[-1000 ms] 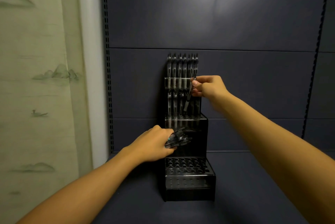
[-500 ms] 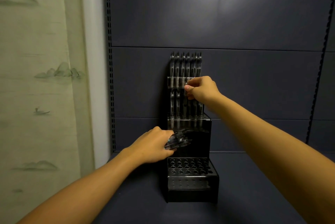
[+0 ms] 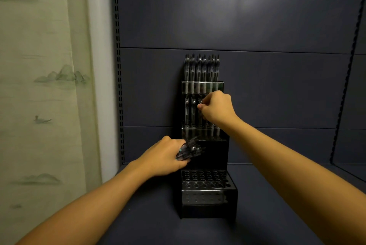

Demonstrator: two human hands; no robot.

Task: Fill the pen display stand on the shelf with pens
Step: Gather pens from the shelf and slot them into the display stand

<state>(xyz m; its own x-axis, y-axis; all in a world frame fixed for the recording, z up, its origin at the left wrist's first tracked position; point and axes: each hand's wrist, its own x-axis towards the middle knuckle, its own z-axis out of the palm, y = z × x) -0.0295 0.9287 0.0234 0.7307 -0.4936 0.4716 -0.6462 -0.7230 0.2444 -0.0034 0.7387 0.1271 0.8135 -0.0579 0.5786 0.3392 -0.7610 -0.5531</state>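
While the black pen display stand (image 3: 208, 201) sits on the dark shelf (image 3: 277, 215), right hand (image 3: 216, 109) pinching a pen (image 3: 200, 112) at the stand's middle tier, left hand (image 3: 168, 155) clutching a bundle of pens (image 3: 190, 148) beside the stand's left edge, top tier full, bottom tier's holes bare

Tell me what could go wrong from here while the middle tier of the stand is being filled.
1. The right hand is seating a pen among close-packed pens in the middle tier; a nudge could tilt or knock out neighbours.
2. The left hand grips a loose bundle of pens over the empty bottom tier; some could slip and scatter.
3. The tall display stand could tip if pushed.
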